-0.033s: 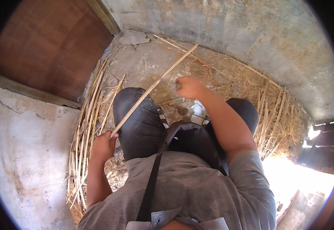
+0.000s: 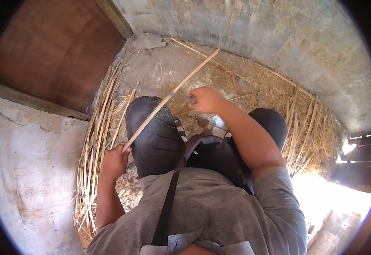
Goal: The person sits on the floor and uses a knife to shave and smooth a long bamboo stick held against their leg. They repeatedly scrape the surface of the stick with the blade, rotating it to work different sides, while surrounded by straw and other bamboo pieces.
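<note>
On the floor (image 2: 160, 72), among loose straw (image 2: 279, 106), the person sits with knees drawn up. The left hand (image 2: 114, 161) is closed around the near end of a long pale cane (image 2: 168, 98), which slants up and right across the left knee (image 2: 151, 127). The right hand (image 2: 206, 100) is curled by the cane's middle, perhaps gripping a small tool; I cannot tell. The cane looks straight, dry and smooth.

The right hand (image 2: 206, 100) is motion-blurred, so whatever it grips cannot be made out. The lower end of the long cane (image 2: 170, 95) disappears inside the left hand (image 2: 114, 161). Sunlight whites out the ground (image 2: 321, 199) at lower right.
</note>
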Demonstrator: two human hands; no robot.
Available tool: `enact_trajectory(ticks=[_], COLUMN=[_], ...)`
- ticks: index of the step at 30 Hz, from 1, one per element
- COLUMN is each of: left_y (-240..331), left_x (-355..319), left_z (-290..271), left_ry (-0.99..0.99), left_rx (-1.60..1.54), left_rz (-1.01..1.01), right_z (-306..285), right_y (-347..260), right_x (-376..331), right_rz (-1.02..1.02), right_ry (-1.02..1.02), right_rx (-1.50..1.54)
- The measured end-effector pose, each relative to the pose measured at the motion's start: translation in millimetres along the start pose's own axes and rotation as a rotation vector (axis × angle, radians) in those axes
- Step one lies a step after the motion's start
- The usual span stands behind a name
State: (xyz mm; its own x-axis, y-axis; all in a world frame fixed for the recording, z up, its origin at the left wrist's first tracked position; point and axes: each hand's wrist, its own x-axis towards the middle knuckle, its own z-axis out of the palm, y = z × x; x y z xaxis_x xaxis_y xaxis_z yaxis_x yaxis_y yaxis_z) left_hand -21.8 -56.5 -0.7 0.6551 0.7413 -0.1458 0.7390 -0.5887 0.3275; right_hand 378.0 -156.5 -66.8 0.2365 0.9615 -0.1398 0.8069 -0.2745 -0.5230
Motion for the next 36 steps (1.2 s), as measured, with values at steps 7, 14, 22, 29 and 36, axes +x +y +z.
enact_trajectory(ticks=[7,14,22,29,36], left_y=[-12.4,-2.6,-13.0,-13.8,-10.4], left_x=[4.9,1.9,3.5,3.5,-1.5], left_z=[4.5,0.7,6.8,6.2,1.3], left_ry=[-0.085,-0.084,-0.094,-0.059,-0.046], left_rx=[-0.109,-0.088,-0.180,-0.145,-0.136], left_rz=[-0.096,-0.050,-0.068,0.009,-0.032], right_z=[-4.9,-13.5,-12.9,-12.5,-13.5], right_y=[41.1,-38.0,29.4,-19.8,54.9], right_x=[15.0,-7.3,12.5,-0.3,17.4], right_rz=[0.092,-0.034,0.133,-0.088,0.220], right_ry=[-0.026,-0.089,0.043,-0.032,0.125], right_rx=[0.136,-0.045,0.170,0.025,0.120])
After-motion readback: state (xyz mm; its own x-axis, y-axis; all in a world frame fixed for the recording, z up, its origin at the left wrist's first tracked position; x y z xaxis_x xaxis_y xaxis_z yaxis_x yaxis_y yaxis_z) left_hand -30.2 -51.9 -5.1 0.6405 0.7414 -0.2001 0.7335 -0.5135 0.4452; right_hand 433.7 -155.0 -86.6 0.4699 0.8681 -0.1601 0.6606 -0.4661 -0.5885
